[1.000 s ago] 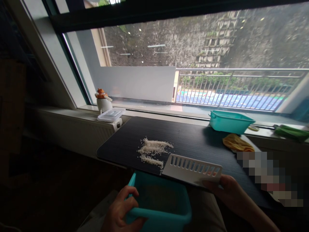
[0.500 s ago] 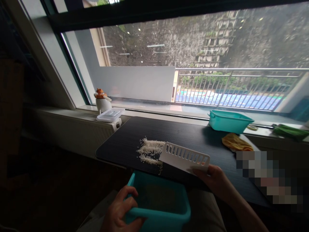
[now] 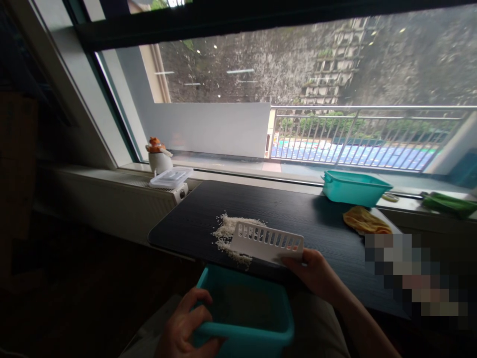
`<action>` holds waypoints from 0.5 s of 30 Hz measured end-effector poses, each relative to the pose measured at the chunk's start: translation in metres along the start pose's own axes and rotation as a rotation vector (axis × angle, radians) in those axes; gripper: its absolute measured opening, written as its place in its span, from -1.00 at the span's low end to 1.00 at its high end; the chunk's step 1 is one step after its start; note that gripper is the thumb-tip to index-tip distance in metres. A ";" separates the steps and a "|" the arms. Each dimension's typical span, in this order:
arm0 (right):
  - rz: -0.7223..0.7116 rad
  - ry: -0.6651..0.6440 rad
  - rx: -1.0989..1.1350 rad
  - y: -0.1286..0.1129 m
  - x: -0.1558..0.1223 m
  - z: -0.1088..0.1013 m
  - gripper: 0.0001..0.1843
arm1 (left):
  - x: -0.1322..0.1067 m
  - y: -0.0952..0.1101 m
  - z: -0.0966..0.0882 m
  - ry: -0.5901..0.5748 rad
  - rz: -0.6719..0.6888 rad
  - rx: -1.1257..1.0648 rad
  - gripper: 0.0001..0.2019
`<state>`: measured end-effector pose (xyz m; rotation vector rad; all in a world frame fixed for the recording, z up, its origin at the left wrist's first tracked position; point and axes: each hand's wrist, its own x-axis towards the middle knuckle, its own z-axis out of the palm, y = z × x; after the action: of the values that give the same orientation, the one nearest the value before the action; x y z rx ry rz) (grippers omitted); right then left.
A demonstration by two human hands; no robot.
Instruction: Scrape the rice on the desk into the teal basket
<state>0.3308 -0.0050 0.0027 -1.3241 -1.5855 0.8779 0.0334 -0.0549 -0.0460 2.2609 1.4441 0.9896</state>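
My right hand (image 3: 315,273) grips a white slotted plastic plate (image 3: 267,242) by its right end. The plate stands on edge on the dark tabletop (image 3: 290,209), right against a heap of white rice grains (image 3: 227,233). My left hand (image 3: 184,325) is closed on the near rim of a teal plastic tub (image 3: 246,318), held below the table's front edge under the rice.
A second teal tub (image 3: 354,187) stands at the back right by the window, with a yellow cloth (image 3: 365,221) in front of it. A small white and orange figure (image 3: 158,155) and a clear lidded box (image 3: 171,177) sit on the sill at left. A green item (image 3: 447,204) lies far right.
My right hand has slid the slotted plate leftward across the table until it meets the rice heap, tipping it more upright. The left hand and tub have stayed put.
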 end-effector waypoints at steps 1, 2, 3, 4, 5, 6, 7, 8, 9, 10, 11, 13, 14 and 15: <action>0.008 0.014 0.002 -0.001 -0.001 -0.002 -0.71 | 0.000 0.000 0.000 -0.001 0.004 0.002 -0.88; 0.017 0.028 0.000 -0.001 -0.003 -0.005 -0.71 | 0.000 -0.001 0.000 -0.004 0.006 0.001 -0.88; 0.026 0.042 -0.002 -0.001 -0.005 -0.008 -0.71 | 0.000 -0.001 0.000 -0.003 0.008 -0.004 -0.88; 0.034 0.057 -0.004 -0.001 -0.008 -0.011 -0.71 | 0.001 -0.001 0.000 -0.002 0.009 -0.010 -0.88; 0.041 0.069 -0.002 0.000 -0.011 -0.014 -0.72 | 0.001 -0.001 0.000 0.000 0.008 -0.016 -0.88; 0.048 0.085 0.005 0.001 -0.015 -0.016 -0.73 | 0.001 0.000 0.000 0.004 0.007 -0.023 -0.87; 0.054 0.102 0.013 0.002 -0.019 -0.018 -0.73 | 0.001 0.001 0.000 0.009 0.003 -0.031 -0.87; 0.058 0.110 0.019 0.004 -0.023 -0.019 -0.75 | 0.001 0.002 0.001 0.014 -0.006 -0.041 -0.86; 0.062 0.113 0.021 0.005 -0.027 -0.020 -0.76 | 0.001 0.003 0.001 0.019 -0.019 -0.056 -0.85; 0.063 0.106 0.018 0.005 -0.030 -0.020 -0.78 | 0.001 0.004 0.001 0.023 -0.036 -0.074 -0.85; 0.061 0.096 0.012 0.006 -0.033 -0.020 -0.80 | 0.001 0.005 0.001 0.027 -0.051 -0.092 -0.84; 0.053 0.066 0.003 0.005 -0.038 -0.021 -0.81 | 0.001 0.006 0.001 0.027 -0.066 -0.119 -0.84; 0.050 0.051 0.003 0.004 -0.039 -0.021 -0.82 | 0.000 0.006 0.001 0.019 -0.063 -0.125 -0.85; 0.047 0.041 0.005 0.003 -0.039 -0.021 -0.82 | 0.000 0.006 0.001 0.008 -0.058 -0.124 -0.86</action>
<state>0.3541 -0.0430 0.0008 -1.3723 -1.5252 0.8780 0.0388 -0.0574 -0.0431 2.1180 1.4028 1.0413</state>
